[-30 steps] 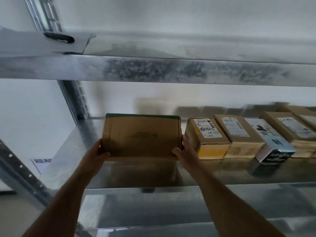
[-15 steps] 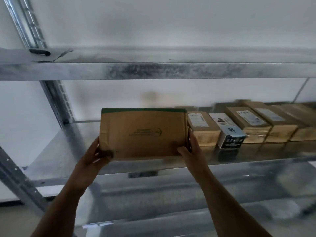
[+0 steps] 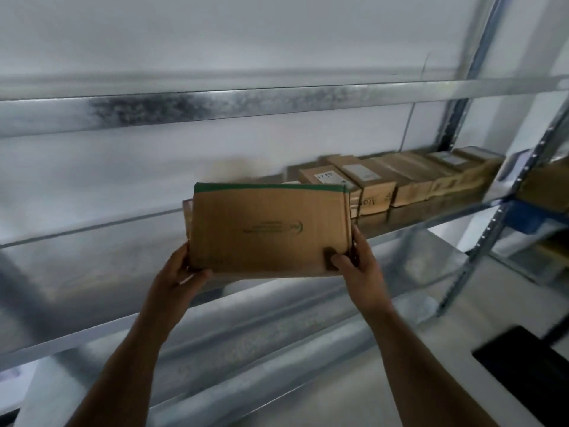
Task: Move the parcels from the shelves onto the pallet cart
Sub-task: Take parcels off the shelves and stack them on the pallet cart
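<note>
I hold a flat brown cardboard parcel with a green strip along its top edge, lifted clear in front of the metal shelf. My left hand grips its lower left corner, thumb on the front face. My right hand grips its lower right corner, thumb on the front face too. Behind it, a row of several smaller brown parcels lies on the same shelf, running off to the right. No pallet cart shows in the head view.
A galvanised shelf beam crosses above the parcel. A perforated upright stands at the right, with a blue-framed rack beyond it. A dark flat object lies low at the right, blurred.
The parcel has come off the shelf and toward me in both hands. My view has swung right, so the row of small parcels now sits farther right and back.
</note>
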Demonstrator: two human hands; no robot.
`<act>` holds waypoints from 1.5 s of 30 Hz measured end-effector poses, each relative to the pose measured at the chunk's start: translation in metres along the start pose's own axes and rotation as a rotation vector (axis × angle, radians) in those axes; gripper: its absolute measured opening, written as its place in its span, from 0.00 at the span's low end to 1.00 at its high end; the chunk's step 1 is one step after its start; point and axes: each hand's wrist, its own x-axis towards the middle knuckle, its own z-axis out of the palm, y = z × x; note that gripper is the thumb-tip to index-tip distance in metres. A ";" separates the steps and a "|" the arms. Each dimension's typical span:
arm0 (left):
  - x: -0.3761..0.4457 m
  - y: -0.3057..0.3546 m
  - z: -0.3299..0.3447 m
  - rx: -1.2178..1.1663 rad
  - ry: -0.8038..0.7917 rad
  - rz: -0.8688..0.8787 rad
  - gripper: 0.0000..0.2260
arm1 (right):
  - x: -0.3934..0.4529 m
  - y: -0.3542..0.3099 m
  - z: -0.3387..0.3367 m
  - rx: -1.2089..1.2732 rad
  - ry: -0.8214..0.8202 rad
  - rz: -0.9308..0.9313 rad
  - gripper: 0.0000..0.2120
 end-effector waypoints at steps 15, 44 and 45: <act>0.078 0.034 0.226 -0.190 -0.455 -0.057 0.32 | -0.001 0.049 -0.183 -0.096 0.529 0.126 0.32; 0.206 0.118 0.565 -0.349 -0.913 0.174 0.37 | 0.072 0.082 -0.415 -0.308 1.113 0.142 0.34; 0.209 0.123 0.576 -0.361 -0.908 0.172 0.35 | 0.076 0.085 -0.425 -0.301 1.121 0.137 0.34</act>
